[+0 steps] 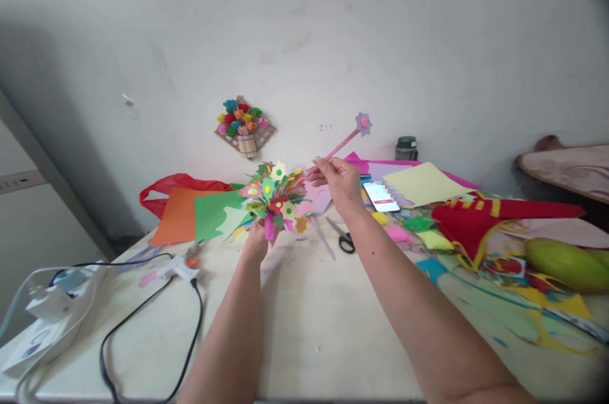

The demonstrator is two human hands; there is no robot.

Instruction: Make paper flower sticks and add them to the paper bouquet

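Note:
My left hand (pixel 257 240) is closed beneath a bunch of colourful paper flowers (pixel 278 201), which hides most of its fingers. The bunch mixes green, yellow, red, pink and cream blooms with round centres. Between the pinched fingers of my right hand (pixel 339 181) is a single paper flower (pixel 363 124) on a long pink stem. Its head is greyish purple with a pink centre and points up to the right. The stem's lower end reaches the right side of the bunch, and I cannot tell whether it goes inside.
Black-handled scissors (pixel 346 242) and a lit phone (pixel 382 196) lie right of the bunch. Paper sheets (pixel 176 217) spread behind. At right are paper scraps, a red felt piece (pixel 469 226) and a green mango-like fruit (pixel 566 264). Cables and a glue gun (pixel 183 267) occupy the left.

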